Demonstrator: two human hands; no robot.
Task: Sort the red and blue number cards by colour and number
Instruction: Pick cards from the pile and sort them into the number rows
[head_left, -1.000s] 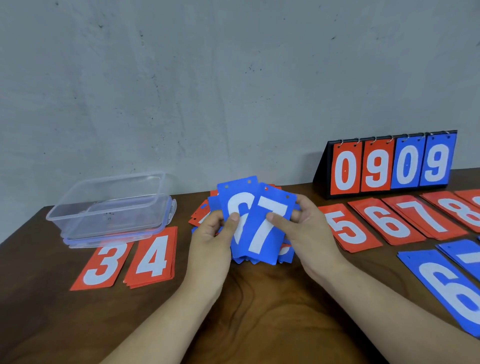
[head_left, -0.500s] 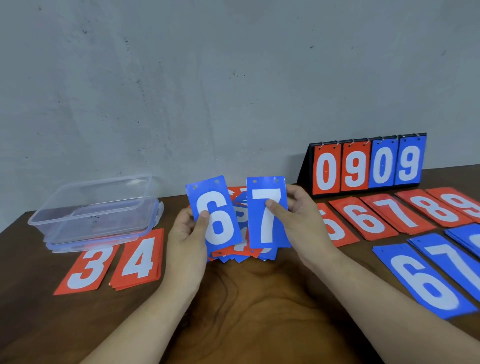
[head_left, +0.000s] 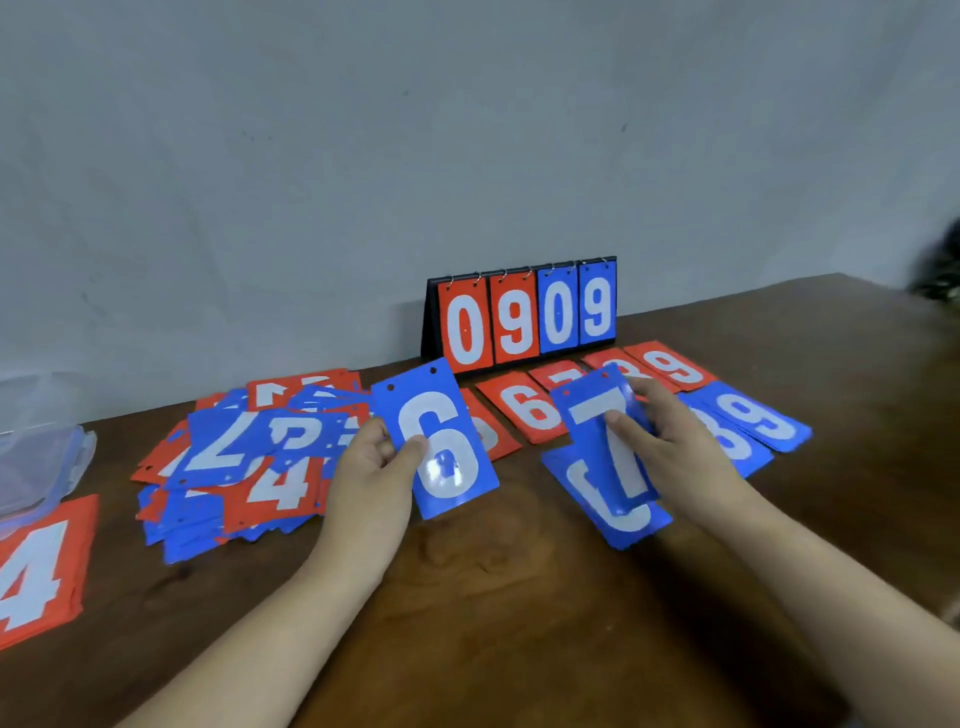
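- Red piles lay in a row just in front of the scoreboard. The numerals 6, 7 and 9 were readable, one pile was half hidden by the right hand, and the pile at the left end was covered by a held card.
- Blue piles lay in a second row to the front right of the scoreboard, nearer the person than the red row. An 8 and a 9 were readable, and the numeral on the covered blue pile was mostly hidden.
- Red 4 pile sat far to the front left of the scoreboard, beside a clear plastic box.
- Mixed heap lay on the table to the left of the scoreboard, with red and blue cards jumbled and overlapping, not yet sorted.
- Progress, judged: the high numbers of both colours were set out, and the many cards in the heap were left to sort, so roughly the middle of the job.
- Left hand gripped the blue 6 card, thumb on its face and fingers behind. The card was raised and tilted, in front of the scoreboard and slightly left of it.
- Right hand pinched the blue 7 card, thumb across the numeral. It held the card low over the covered blue pile, and whether the card touched that pile could not be told.
- Neither held card had been laid down on a pile.
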